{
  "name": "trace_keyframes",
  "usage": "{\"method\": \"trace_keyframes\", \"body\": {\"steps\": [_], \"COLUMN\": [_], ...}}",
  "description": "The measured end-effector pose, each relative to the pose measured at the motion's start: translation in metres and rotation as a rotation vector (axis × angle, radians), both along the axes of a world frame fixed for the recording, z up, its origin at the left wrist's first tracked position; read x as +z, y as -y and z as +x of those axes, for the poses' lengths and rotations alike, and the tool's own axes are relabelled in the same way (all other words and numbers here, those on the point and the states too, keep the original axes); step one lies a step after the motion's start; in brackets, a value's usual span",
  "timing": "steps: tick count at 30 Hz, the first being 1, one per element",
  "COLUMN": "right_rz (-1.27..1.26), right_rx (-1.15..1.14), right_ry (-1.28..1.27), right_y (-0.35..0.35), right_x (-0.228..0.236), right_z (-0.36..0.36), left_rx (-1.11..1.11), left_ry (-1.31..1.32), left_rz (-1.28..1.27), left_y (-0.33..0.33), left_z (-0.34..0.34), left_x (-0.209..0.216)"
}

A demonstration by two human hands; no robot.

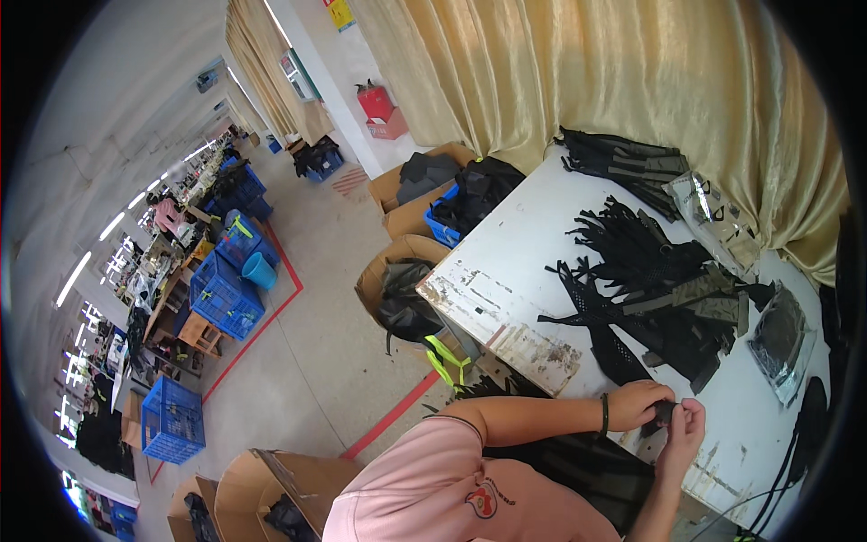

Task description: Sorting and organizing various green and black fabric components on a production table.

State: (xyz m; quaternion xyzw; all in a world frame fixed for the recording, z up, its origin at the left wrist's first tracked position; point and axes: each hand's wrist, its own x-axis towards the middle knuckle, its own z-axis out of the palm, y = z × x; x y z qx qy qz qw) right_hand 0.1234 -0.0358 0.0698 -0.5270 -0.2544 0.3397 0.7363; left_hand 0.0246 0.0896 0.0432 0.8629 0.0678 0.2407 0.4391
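Note:
Near the front edge of the white table (479, 303), both my hands are together at a small dark fabric piece (664, 413). My left hand (635, 403), with a dark band at its wrist, pinches the piece from the left. From the right, my right hand (684, 439) grips it with bent fingers. Just beyond my hands lie black mesh straps (614, 348), part of a loose heap of black mesh and webbing pieces (637, 244). The lower end of the held piece is partly hidden by my fingers.
On the table's far side lie another black strap bundle (623, 158), a clear plastic bag (713, 217) and a bagged dark item (781, 343). Cartons of dark fabric (406, 298) stand left of the table. Blue crates (172, 420) line the aisle; a beige curtain (632, 72) hangs behind.

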Motion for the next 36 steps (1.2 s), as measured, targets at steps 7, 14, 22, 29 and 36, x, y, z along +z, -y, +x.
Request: {"method": "trace_keyframes", "body": {"steps": [7,14,22,29,36], "right_rz": [-0.211,-0.313,-0.447,-0.32,-0.257], "right_rx": [-0.186,-0.041,0.296,0.404,0.471], "right_ry": [1.389,1.146,1.05,1.074,0.897], "right_y": [0.009,0.006,0.006,0.011,0.013], "right_x": [-0.002,-0.001,0.024,0.027,0.028], "right_z": [-0.013,-0.013,0.001,0.007,0.003], "left_rx": [0.026,0.108,-0.189,-0.322,-0.409], "left_ry": [-0.059,-0.168,-0.159,-0.176,-0.185], "left_rz": [-0.271,-0.264,-0.265,-0.35,-0.291], "left_y": [-0.002,-0.005,-0.007,-0.007,-0.011], "left_z": [0.001,-0.018,-0.02,-0.022,-0.026], "left_x": [-0.01,-0.003,-0.003,0.001,0.007]}}
